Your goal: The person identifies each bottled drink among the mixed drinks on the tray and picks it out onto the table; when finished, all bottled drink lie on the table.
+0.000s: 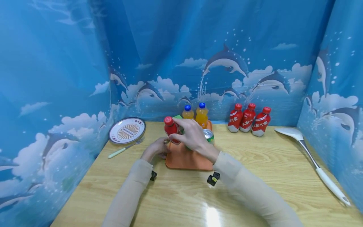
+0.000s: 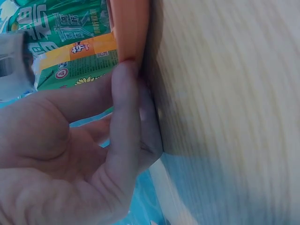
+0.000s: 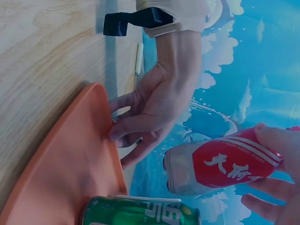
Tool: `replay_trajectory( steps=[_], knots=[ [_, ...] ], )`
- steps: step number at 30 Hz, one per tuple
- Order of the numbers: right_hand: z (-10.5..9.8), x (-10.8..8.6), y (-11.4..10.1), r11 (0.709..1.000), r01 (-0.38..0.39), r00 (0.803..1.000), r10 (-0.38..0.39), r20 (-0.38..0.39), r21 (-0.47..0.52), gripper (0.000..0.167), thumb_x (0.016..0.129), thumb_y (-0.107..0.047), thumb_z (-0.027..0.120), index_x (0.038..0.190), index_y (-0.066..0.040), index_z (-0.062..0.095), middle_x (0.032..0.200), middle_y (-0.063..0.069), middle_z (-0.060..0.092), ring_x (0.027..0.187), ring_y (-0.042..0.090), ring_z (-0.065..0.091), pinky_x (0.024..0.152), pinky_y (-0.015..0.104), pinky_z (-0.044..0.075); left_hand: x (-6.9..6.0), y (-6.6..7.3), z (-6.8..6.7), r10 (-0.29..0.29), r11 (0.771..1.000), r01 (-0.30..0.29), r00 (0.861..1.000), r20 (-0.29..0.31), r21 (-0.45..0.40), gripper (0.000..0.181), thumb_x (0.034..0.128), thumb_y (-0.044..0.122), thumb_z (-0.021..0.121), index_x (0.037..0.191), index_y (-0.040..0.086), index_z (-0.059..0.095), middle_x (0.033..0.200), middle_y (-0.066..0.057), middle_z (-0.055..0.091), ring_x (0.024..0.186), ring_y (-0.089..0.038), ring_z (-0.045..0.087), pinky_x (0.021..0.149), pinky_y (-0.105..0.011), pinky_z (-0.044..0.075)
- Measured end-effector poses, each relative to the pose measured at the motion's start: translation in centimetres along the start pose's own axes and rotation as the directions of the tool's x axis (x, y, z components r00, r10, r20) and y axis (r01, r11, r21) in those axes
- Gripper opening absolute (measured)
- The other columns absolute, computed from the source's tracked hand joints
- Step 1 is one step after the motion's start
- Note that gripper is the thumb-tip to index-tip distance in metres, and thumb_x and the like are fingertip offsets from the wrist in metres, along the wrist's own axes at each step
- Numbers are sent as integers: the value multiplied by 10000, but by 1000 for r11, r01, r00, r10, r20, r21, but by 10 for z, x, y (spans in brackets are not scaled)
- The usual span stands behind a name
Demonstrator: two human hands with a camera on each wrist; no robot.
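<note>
The right hand [image 1: 193,134] [image 3: 283,173] grips a red-labelled bottle [image 1: 171,126] [image 3: 220,164] above the left side of an orange tray [image 1: 184,162] [image 2: 131,28] [image 3: 70,161]. In the right wrist view the bottle's clear base points away from that hand. At the tray's left edge the left hand [image 1: 158,147] [image 2: 79,150] [image 3: 159,98] pinches the rim with thumb and fingers. On the tray are a green can [image 1: 209,135] [image 3: 140,213] and a green package [image 2: 77,61], partly hidden by the right hand in the head view.
Two orange drink bottles [image 1: 202,117] with blue caps stand at the tray's far end. Three red bottles [image 1: 248,118] stand at the back right. A ladle [image 1: 310,154] lies along the right edge. Left are a patterned plate [image 1: 127,130] and a green-handled fork [image 1: 122,152].
</note>
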State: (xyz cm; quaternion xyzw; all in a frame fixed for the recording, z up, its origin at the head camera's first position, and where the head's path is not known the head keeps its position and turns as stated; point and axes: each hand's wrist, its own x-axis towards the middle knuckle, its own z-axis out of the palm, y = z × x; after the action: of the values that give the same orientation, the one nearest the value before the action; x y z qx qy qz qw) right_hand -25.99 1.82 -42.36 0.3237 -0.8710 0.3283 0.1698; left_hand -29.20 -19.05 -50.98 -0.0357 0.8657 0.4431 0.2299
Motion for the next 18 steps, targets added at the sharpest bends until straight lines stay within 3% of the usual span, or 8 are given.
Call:
replay_trajectory(
  steps=[3, 10, 18],
  knots=[
    [-6, -1, -1, 995, -8, 1000, 8, 2, 101, 650, 906, -315, 834, 1494, -166, 602, 1364, 47, 724, 1158, 232, 718, 975, 410, 641, 0, 1, 0, -13, 1000, 13, 1000, -2, -6, 774, 905, -79, 648, 1617, 65, 380, 1650, -293, 370, 661, -188, 649, 604, -281, 648],
    [-17, -1, 0, 956, -68, 998, 69, 5, 286, 623, 934, -258, 811, 1504, -150, 585, 1373, 70, 719, 1025, 236, 747, 795, 395, 663, 1, -1, 1, -18, 1000, 18, 1000, -7, -7, 773, 902, -62, 664, 1611, 80, 392, 1526, -287, 507, 682, -185, 650, 597, -263, 637],
    [-23, 1, 2, 903, -128, 991, 136, 10, 410, 610, 935, -225, 810, 1492, -188, 566, 1311, 95, 734, 1139, 267, 738, 942, 469, 660, 1, -2, 2, 10, 1000, -10, 1000, 10, -27, 759, 890, -100, 636, 1595, 31, 388, 1177, -218, 654, 586, -141, 595, 511, -222, 586]
  ],
)
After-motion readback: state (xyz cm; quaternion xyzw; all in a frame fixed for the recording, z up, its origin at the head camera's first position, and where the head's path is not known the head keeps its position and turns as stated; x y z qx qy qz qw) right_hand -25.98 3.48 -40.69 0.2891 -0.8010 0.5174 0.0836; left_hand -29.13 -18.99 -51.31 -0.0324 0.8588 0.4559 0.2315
